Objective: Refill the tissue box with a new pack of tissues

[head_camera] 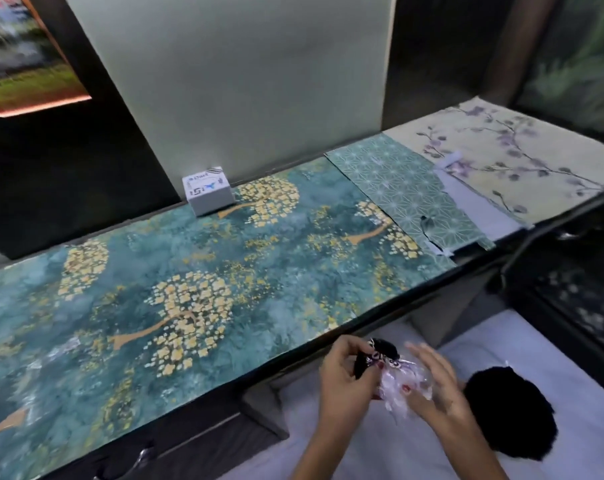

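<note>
A small pack in crinkled clear plastic [394, 384], with a dark printed end, hangs over the white bed below the desk's front edge. My left hand [345, 379] grips its dark left end from the side. My right hand [435, 386] is blurred, its fingers spread behind the wrapper and its thumb pressed on the plastic. A small white printed box [209, 195] stands far off at the back of the desk against the wall. Neither hand is near it.
The long desk [224, 271] carries teal, gold-tree and floral patterned sheets. A black fuzzy object [508, 410] lies on the white bed [570, 358] just right of my right hand. Dark drawers with a handle [144, 457] sit under the desk.
</note>
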`<action>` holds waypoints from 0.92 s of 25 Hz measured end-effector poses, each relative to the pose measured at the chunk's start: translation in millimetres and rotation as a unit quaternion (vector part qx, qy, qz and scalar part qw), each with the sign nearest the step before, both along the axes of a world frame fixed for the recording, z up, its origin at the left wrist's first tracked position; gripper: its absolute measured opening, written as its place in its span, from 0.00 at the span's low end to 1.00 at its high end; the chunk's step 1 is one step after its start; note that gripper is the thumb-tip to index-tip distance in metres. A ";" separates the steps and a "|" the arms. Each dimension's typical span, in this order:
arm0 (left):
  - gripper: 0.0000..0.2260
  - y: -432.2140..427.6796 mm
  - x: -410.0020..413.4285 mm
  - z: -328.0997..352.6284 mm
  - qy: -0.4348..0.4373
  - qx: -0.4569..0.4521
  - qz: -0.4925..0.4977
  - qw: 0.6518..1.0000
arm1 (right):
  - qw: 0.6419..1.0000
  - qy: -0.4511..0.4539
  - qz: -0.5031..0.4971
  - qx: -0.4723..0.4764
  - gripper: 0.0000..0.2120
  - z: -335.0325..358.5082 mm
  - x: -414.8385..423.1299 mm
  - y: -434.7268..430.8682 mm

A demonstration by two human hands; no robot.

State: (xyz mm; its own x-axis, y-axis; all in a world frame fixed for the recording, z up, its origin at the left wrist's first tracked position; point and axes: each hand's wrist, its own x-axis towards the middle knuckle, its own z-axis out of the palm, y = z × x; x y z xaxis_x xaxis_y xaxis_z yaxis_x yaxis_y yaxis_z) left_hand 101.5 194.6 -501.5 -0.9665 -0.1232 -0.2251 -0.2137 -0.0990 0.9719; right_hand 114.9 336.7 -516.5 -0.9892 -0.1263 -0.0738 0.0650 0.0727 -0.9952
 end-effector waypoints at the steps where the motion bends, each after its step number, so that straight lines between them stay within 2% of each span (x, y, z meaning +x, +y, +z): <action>1: 0.12 8.2 -1.7 -8.6 -0.009 0.006 -0.003 1.000 | 1.000 -0.016 0.019 0.006 0.28 -6.0 1.2 8.7; 4: 0.14 39.1 -13.4 -29.4 -0.067 0.023 -0.074 0.995 | 0.996 -0.080 -0.019 -0.029 0.22 -26.7 -2.5 42.4; 8: 0.12 102.3 -48.5 -76.8 -0.154 -0.061 -0.212 0.963 | 0.967 -0.136 -0.211 0.030 0.18 -98.9 -20.2 107.8; 10: 0.10 129.5 -72.3 -126.6 -0.172 -0.125 -0.230 0.950 | 0.925 -0.199 -0.317 0.062 0.17 -158.7 -37.3 151.5; 12: 0.09 152.8 -98.2 -179.2 -0.197 -0.167 -0.244 0.935 | 0.866 -0.259 -0.420 0.076 0.16 -222.2 -57.6 199.4; 14: 0.05 174.1 -116.9 -223.7 -0.239 -0.181 -0.300 0.906 | 0.829 -0.284 -0.472 0.096 0.09 -285.4 -77.0 241.1; 15: 0.06 185.3 -124.9 -251.0 -0.250 -0.177 -0.321 0.896 | 0.823 -0.296 -0.466 0.136 0.03 -324.2 -85.6 259.8; 18: 0.07 203.5 -140.1 -340.8 -0.242 -0.154 -0.285 0.914 | 0.844 -0.270 -0.404 0.229 0.22 -427.4 -107.3 293.6; 21: 0.05 207.2 -137.6 -420.2 -0.241 -0.152 -0.248 0.926 | 0.864 -0.282 -0.299 0.290 0.21 -521.4 -117.5 319.6; 23: 0.07 206.2 -129.8 -446.9 -0.248 -0.152 -0.240 0.926 | 0.873 -0.328 -0.233 0.276 0.35 -555.9 -118.8 335.7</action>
